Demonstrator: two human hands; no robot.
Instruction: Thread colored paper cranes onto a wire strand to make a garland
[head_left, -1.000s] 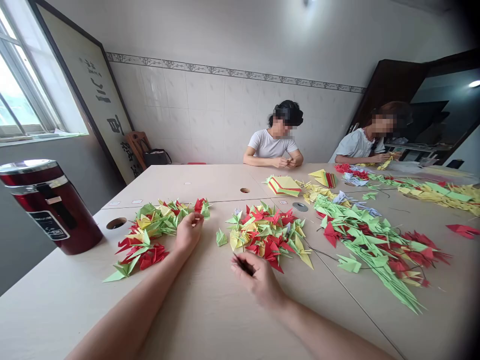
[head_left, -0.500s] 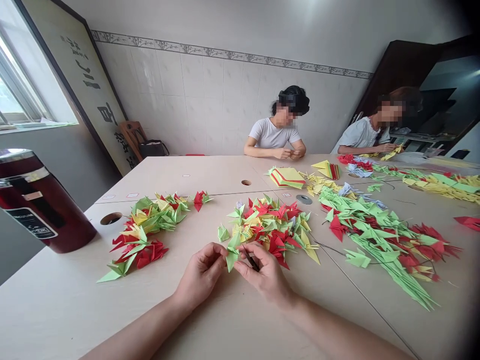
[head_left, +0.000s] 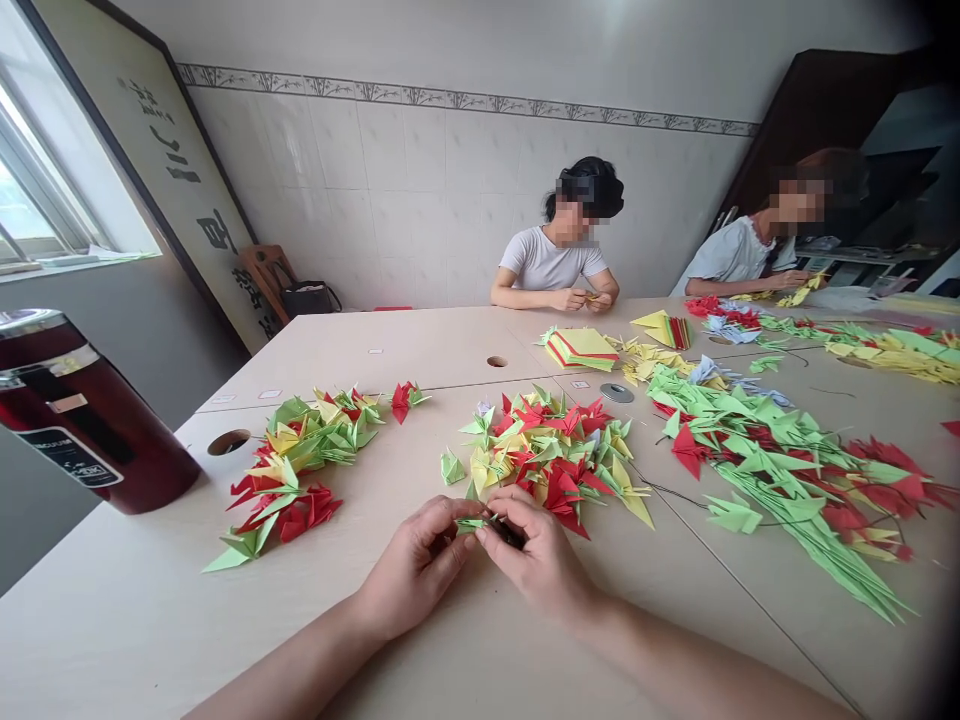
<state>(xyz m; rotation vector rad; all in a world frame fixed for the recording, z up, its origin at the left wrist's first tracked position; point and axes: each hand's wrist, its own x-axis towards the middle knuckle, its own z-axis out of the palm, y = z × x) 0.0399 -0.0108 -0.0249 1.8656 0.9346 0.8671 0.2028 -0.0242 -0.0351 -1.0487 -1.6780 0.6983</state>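
My left hand (head_left: 416,565) is closed on a small green folded paper crane (head_left: 469,523), mostly hidden by my fingers. My right hand (head_left: 544,560) grips a slim dark tool (head_left: 505,532) whose kind I cannot make out, its tip at the crane. The two hands almost touch. Just beyond them lies a heap of red, green and yellow paper cranes (head_left: 555,440), with a single green crane (head_left: 451,467) at its left. Another row of mixed cranes (head_left: 300,450) rests to the left of my hands.
A dark red flask (head_left: 97,420) stands at the left edge. Strung green and red cranes (head_left: 780,480) cover the table's right side, with a dark cord among them. Square paper sheets (head_left: 581,348) are stacked farther back. Two people (head_left: 555,265) sit across the table, folding paper.
My hands have come closer together, and the green crane is now turned and largely covered by my fingers. The view has shifted slightly.
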